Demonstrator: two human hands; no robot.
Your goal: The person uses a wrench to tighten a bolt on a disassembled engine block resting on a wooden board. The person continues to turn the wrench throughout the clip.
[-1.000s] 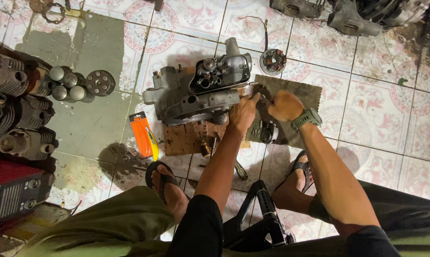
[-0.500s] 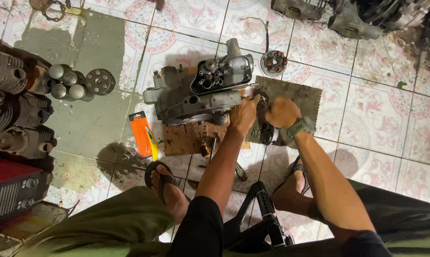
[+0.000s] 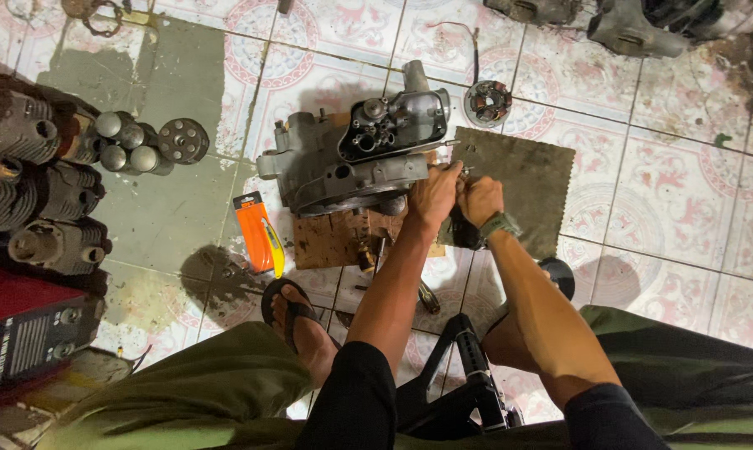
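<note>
Engine case point(image 3: 351, 162): lying on a wooden block point(image 3: 335, 237), long axis running left-right.
Left hand point(image 3: 433, 196): gripping its right end.
Right hand point(image 3: 479, 200): clenching a dark tool point(image 3: 464, 233), just right of it.

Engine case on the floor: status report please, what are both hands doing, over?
Left hand gripping engine case edge. Right hand closed on dark tool alongside. Orange cutter lies clear.
</note>
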